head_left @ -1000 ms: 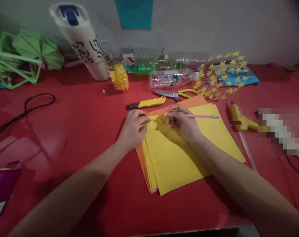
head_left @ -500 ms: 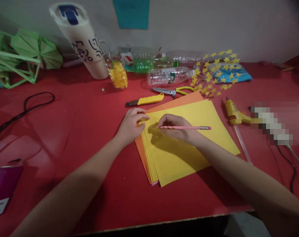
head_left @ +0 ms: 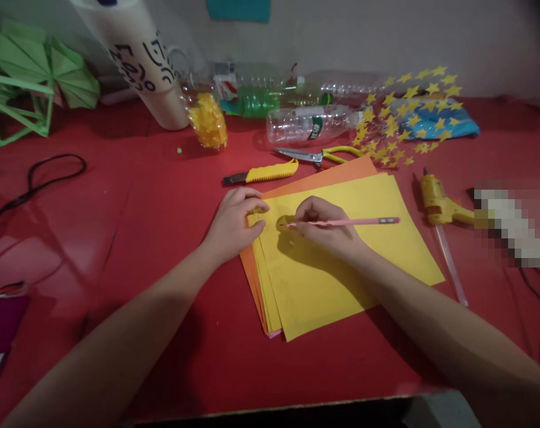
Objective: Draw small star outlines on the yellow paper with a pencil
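My right hand (head_left: 330, 223) grips a pink pencil (head_left: 368, 222), its tip at the upper left part of a yellow sheet of paper (head_left: 341, 291). Faint pencil marks show along that sheet's left side. Under it lies a stack of yellow and orange paper (head_left: 330, 176), fanned out at the left. My left hand (head_left: 238, 223) rests on the stack's upper left corner, fingers apart and slightly bent, holding nothing. Just beyond that hand lies a yellow utility knife (head_left: 272, 171). Scissors with yellow handles (head_left: 303, 155) lie behind the paper, partly over its far edge.
A yellow glue gun (head_left: 434, 199) with a clear glue stick lies right of the paper. Behind stand or lie a white tumbler (head_left: 151, 65), a clear container of yellow pieces (head_left: 207, 122), plastic bottles (head_left: 314, 125) and yellow stars (head_left: 390, 126). Green folded paper (head_left: 24, 71) is at left.
The camera view has tilted down and shifted a little. My right hand with the pencil has moved slightly right across the sheet. My left hand stays on the stack's corner.
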Demonstrator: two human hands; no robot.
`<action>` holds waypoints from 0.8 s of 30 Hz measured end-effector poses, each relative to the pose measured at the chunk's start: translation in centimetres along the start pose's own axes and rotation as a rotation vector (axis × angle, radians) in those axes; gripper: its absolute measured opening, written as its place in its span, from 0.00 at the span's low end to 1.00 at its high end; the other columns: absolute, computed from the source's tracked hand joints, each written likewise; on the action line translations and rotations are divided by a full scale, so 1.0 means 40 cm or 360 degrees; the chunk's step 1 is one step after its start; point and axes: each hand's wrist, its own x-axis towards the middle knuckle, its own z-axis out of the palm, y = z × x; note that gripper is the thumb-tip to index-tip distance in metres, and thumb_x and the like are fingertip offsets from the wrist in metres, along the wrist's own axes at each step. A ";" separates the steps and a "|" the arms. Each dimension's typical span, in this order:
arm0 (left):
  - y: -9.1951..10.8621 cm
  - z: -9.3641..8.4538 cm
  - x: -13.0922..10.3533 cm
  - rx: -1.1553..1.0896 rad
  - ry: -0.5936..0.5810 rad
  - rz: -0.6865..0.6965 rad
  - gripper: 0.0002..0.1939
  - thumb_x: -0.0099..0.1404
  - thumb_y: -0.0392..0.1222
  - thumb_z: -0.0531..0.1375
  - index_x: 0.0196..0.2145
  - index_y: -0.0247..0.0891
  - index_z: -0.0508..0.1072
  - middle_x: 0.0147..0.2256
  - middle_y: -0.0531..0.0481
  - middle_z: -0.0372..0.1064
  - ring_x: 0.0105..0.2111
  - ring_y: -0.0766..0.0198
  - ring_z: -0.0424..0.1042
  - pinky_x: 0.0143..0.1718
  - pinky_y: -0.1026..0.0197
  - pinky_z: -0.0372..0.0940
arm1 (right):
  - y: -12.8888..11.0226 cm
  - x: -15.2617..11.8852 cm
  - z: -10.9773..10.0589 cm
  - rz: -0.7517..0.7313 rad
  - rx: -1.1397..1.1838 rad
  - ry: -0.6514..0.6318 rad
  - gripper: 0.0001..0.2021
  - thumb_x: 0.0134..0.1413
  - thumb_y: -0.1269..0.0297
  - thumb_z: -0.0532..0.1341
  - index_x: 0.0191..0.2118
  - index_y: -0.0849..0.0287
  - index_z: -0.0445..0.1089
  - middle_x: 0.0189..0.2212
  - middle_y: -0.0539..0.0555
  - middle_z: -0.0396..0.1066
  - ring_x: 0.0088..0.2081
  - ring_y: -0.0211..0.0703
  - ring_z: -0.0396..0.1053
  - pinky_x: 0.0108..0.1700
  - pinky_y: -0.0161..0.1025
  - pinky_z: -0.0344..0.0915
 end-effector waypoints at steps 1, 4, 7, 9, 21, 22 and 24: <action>0.000 0.000 0.000 0.0001 0.0000 0.0002 0.09 0.59 0.33 0.60 0.38 0.41 0.74 0.48 0.49 0.69 0.51 0.55 0.66 0.55 0.49 0.62 | 0.002 -0.002 0.000 -0.0015 -0.0006 -0.0006 0.04 0.46 0.67 0.61 0.29 0.57 0.65 0.23 0.47 0.66 0.23 0.34 0.60 0.25 0.34 0.54; 0.000 -0.001 0.000 0.0017 0.0009 0.0016 0.09 0.60 0.33 0.59 0.38 0.41 0.74 0.48 0.49 0.69 0.51 0.55 0.67 0.55 0.49 0.62 | 0.003 -0.006 -0.002 -0.0045 -0.0016 -0.0034 0.03 0.46 0.68 0.61 0.29 0.58 0.66 0.23 0.46 0.65 0.23 0.33 0.59 0.25 0.34 0.53; -0.002 -0.001 -0.001 0.0028 0.0016 0.0035 0.11 0.58 0.31 0.58 0.38 0.41 0.74 0.47 0.49 0.69 0.50 0.55 0.67 0.55 0.49 0.63 | -0.001 -0.005 -0.002 -0.0039 -0.0060 0.0014 0.03 0.45 0.69 0.60 0.26 0.57 0.64 0.20 0.45 0.63 0.22 0.32 0.55 0.24 0.34 0.50; -0.005 -0.001 -0.001 0.0017 0.0020 0.0044 0.13 0.57 0.30 0.58 0.38 0.41 0.74 0.47 0.49 0.69 0.50 0.56 0.67 0.55 0.50 0.63 | -0.003 -0.003 -0.002 -0.0059 -0.0096 0.0004 0.05 0.46 0.69 0.60 0.24 0.57 0.63 0.19 0.44 0.61 0.21 0.31 0.53 0.24 0.34 0.49; -0.008 0.003 -0.001 0.0016 0.0017 0.0045 0.16 0.58 0.29 0.56 0.38 0.43 0.77 0.47 0.50 0.69 0.51 0.56 0.66 0.56 0.49 0.62 | -0.003 -0.001 -0.001 -0.0030 -0.0116 -0.0014 0.03 0.46 0.68 0.60 0.26 0.57 0.64 0.21 0.46 0.66 0.22 0.33 0.59 0.24 0.34 0.51; -0.008 0.004 -0.001 0.0013 0.0022 0.0048 0.16 0.58 0.29 0.55 0.38 0.43 0.77 0.47 0.50 0.69 0.51 0.56 0.66 0.56 0.49 0.62 | -0.003 -0.001 -0.002 -0.0036 -0.0128 -0.0018 0.03 0.46 0.68 0.60 0.25 0.57 0.64 0.20 0.46 0.66 0.22 0.33 0.59 0.24 0.35 0.51; -0.008 0.005 0.000 0.0012 0.0028 0.0054 0.16 0.58 0.29 0.56 0.38 0.43 0.77 0.47 0.50 0.69 0.51 0.57 0.66 0.56 0.50 0.62 | -0.004 -0.001 -0.002 -0.0052 -0.0150 -0.0027 0.03 0.46 0.69 0.60 0.25 0.57 0.64 0.20 0.46 0.66 0.22 0.32 0.58 0.24 0.34 0.51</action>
